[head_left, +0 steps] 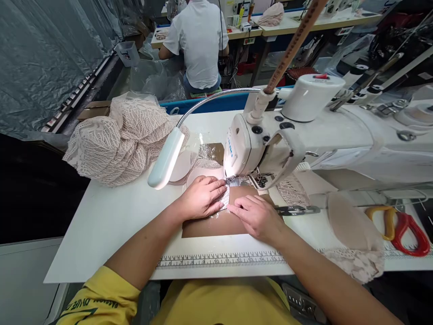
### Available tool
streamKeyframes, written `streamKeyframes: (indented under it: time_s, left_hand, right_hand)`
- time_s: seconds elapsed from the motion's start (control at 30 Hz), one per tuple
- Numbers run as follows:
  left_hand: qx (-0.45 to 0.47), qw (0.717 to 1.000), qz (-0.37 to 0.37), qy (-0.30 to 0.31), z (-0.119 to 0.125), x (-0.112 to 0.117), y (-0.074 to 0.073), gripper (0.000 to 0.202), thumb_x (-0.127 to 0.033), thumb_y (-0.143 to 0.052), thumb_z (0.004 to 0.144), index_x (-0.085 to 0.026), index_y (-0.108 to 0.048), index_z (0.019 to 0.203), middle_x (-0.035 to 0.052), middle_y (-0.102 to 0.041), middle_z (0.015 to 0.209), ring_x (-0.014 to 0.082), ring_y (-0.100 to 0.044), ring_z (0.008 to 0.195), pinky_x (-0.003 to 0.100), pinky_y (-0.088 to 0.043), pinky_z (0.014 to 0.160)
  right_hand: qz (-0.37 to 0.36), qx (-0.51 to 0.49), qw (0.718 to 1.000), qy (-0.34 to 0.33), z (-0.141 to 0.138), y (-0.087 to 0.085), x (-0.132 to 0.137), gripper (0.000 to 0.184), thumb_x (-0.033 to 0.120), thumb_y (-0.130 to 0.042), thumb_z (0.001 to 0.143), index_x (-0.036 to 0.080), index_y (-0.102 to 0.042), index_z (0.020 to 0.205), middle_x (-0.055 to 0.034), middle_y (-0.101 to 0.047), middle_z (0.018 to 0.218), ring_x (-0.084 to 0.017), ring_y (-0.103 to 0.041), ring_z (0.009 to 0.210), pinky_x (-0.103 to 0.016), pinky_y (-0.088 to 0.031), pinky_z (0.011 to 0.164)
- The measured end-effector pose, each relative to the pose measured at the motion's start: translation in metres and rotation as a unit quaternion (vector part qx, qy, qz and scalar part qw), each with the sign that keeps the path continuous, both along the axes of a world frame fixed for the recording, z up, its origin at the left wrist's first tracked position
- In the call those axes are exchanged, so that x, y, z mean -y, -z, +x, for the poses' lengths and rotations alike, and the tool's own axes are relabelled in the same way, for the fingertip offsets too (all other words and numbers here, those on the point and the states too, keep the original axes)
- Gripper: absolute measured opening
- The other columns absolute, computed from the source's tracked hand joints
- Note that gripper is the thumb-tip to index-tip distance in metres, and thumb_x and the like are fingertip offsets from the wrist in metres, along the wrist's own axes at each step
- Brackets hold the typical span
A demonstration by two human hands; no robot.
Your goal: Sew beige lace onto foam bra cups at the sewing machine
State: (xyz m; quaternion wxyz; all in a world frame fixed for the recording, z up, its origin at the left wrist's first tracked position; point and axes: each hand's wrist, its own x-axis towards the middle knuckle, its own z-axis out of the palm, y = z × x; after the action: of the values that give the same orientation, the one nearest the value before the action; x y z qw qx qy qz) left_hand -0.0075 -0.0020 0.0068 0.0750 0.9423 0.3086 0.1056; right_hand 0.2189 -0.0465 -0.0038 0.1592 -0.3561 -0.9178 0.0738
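Note:
My left hand (pixel 204 196) lies open, fingers flat, on a small piece of pale lace fabric (pixel 223 198) under the sewing machine's head (pixel 241 146). Its fingertips are close to the needle area, where the needle itself is hard to make out. My right hand (pixel 259 216) rests just right of the lace, its foremost digit stretched out to the lace's edge and the other fingers loosely bent. Beneath both hands is a brown sheet (pixel 206 228). Pale pink molded cups (pixel 181 166) with lace lie behind my left hand.
A lace heap (pixel 118 140) lies at left, near the lamp (pixel 165 158). Black-handled snips (pixel 297 210), a beige cup (pixel 352 221) and red-and-yellow-handled scissors (pixel 409 232) are at right. A ruler strip (pixel 219 261) lines the table's front edge. Another person (pixel 201 43) sits beyond.

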Motion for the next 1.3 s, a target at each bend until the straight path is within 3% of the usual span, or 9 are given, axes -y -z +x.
streamKeyframes:
  time_s: [0.37,0.53,0.77,1.1,1.3]
  left_hand:
    - [0.005,1.000,0.001,0.021,-0.001,0.002,0.001,0.040,-0.035,-0.043,0.095,-0.013,-0.054,0.126,0.0124,-0.053,0.134,0.0275,-0.047,0.118,0.043,-0.038,0.096]
    - [0.005,1.000,0.007,0.002,0.003,0.004,0.000,0.036,-0.028,-0.038,0.097,-0.014,-0.055,0.126,0.0093,-0.055,0.133,0.0251,-0.050,0.112,0.041,-0.039,0.093]
    - [-0.004,1.000,0.016,-0.015,0.006,0.002,-0.002,0.038,-0.030,-0.042,0.095,-0.012,-0.055,0.126,0.0098,-0.053,0.135,0.0262,-0.049,0.109,0.041,-0.040,0.090]
    - [0.010,1.000,0.027,-0.010,0.003,-0.003,0.002,0.033,-0.027,-0.040,0.097,-0.018,-0.059,0.122,0.0065,-0.056,0.132,0.0230,-0.049,0.108,0.039,-0.039,0.091]
    - [0.004,0.999,0.026,-0.024,0.003,-0.008,0.004,0.033,-0.024,-0.041,0.096,-0.018,-0.058,0.124,0.0059,-0.057,0.130,0.0243,-0.048,0.106,0.040,-0.036,0.091]
  right_hand:
    - [0.005,0.022,1.000,-0.001,-0.003,-0.001,0.000,0.031,0.002,-0.045,0.077,0.018,-0.064,0.096,-0.0031,-0.054,0.080,-0.018,-0.038,0.073,-0.029,-0.028,0.069]
    - [0.009,0.024,1.000,0.008,-0.004,-0.001,0.001,0.028,0.002,-0.045,0.079,0.018,-0.063,0.093,-0.0032,-0.055,0.081,-0.017,-0.039,0.074,-0.029,-0.028,0.069]
    - [0.014,0.031,0.998,0.048,-0.005,-0.001,-0.001,0.026,0.004,-0.047,0.079,0.018,-0.065,0.092,-0.0032,-0.055,0.079,-0.017,-0.041,0.074,-0.029,-0.028,0.067]
    - [0.060,0.056,0.988,0.131,-0.014,-0.005,-0.011,0.035,0.003,-0.047,0.079,0.019,-0.067,0.102,-0.0040,-0.059,0.079,-0.017,-0.041,0.066,-0.031,-0.025,0.058]
    - [0.082,0.058,0.983,0.157,-0.017,-0.001,-0.015,0.039,0.007,-0.048,0.081,0.021,-0.065,0.113,-0.0066,-0.064,0.098,-0.018,-0.047,0.073,-0.032,-0.027,0.058]
